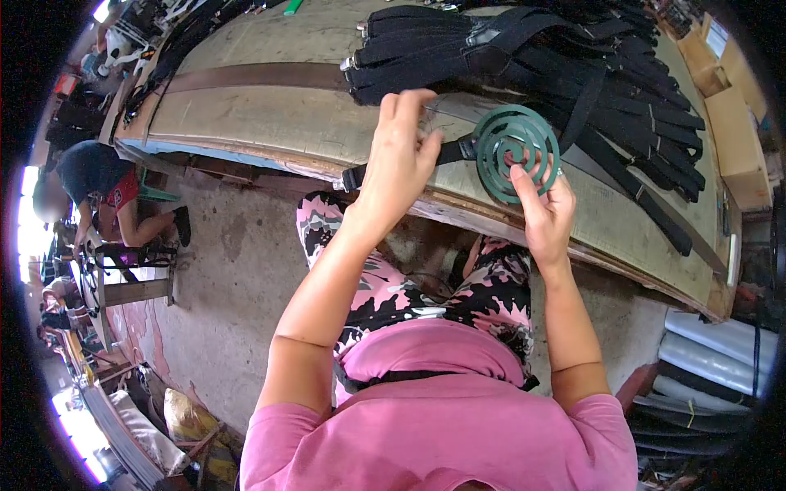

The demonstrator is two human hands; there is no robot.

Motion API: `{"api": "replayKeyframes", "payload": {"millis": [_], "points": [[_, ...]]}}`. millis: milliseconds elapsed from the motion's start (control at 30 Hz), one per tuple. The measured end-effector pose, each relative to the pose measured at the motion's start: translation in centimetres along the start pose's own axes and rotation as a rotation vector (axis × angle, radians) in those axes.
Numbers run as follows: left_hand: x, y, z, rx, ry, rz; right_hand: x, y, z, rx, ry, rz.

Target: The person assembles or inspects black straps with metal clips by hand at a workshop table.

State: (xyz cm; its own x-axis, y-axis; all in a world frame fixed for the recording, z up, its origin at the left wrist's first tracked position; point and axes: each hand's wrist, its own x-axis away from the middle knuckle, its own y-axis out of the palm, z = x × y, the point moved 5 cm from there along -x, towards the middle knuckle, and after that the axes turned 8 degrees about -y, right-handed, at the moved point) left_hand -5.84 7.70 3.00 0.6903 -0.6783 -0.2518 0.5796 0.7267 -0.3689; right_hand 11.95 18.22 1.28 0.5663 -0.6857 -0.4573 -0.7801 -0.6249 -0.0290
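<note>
In my right hand [547, 204] is a green mosquito coil [501, 182], a flat spiral pinched between thumb and fingers above the table edge. To its left, my left hand [401, 155] is raised, fingers and thumb apart, slightly blurred at the tips; I see nothing held in it. Behind and below that wrist runs a black strap [452, 152] with a buckle, lying along the table edge and partly hidden by the hand. A large bundle of black straps [540, 65] with metal ends lies just beyond both hands.
The worn table [270, 114] has a metal strip [262, 76] across it. Cardboard boxes [733, 123] stand at the right, above silvery rolls [708, 352]. A person [98, 176] bends over a small bench [135, 290] at the left. Sacks [192, 425] sit at lower left.
</note>
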Motion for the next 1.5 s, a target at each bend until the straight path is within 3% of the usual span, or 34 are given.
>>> {"api": "replayKeyframes", "payload": {"millis": [67,367,533,700,1000,1067,1167,1233,1300,1400,1500], "points": [[-0.3,0.5,-0.2,-0.17,0.087,-0.115,-0.2,0.2,0.3,-0.001,-0.001,-0.001],[-0.2,1.4,0.0,-0.278,0.211,-0.072,-1.1,0.5,0.6,0.097,0.032,-0.036],[0.2,1.3,0.3,-0.261,0.216,-0.037,-1.5,0.9,0.0,0.079,0.011,-0.047],[0.2,1.2,0.2,-0.246,0.189,-0.052,-1.8,0.9,-0.3,0.251,-0.06,-0.1],[0.2,1.2,0.2,-0.232,0.212,-0.025,-1.8,1.0,0.0,0.219,-0.083,-0.103],[0.2,0.1,0.5,-0.102,0.217,0.011,-1.6,0.8,0.3,0.161,-0.04,-0.076],[0.6,-4.0,1.0,-0.084,0.094,0.041,-1.2,0.4,1.2,0.07,0.053,-0.044],[1.2,-7.1,0.9,-0.293,0.17,0.041,-1.0,0.2,1.5,0.047,0.052,-0.02],[2.4,-9.0,-0.3,-0.405,-0.004,-0.138,-1.0,-0.1,2.0,0.074,0.069,-0.026],[4.3,-10.2,-2.7,-0.527,-0.041,-0.105,-1.3,0.3,1.5,0.051,0.069,0.028],[4.9,-10.2,-4.4,-0.371,-0.119,-0.068,-1.5,0.2,1.6,0.015,0.057,0.039]]}}
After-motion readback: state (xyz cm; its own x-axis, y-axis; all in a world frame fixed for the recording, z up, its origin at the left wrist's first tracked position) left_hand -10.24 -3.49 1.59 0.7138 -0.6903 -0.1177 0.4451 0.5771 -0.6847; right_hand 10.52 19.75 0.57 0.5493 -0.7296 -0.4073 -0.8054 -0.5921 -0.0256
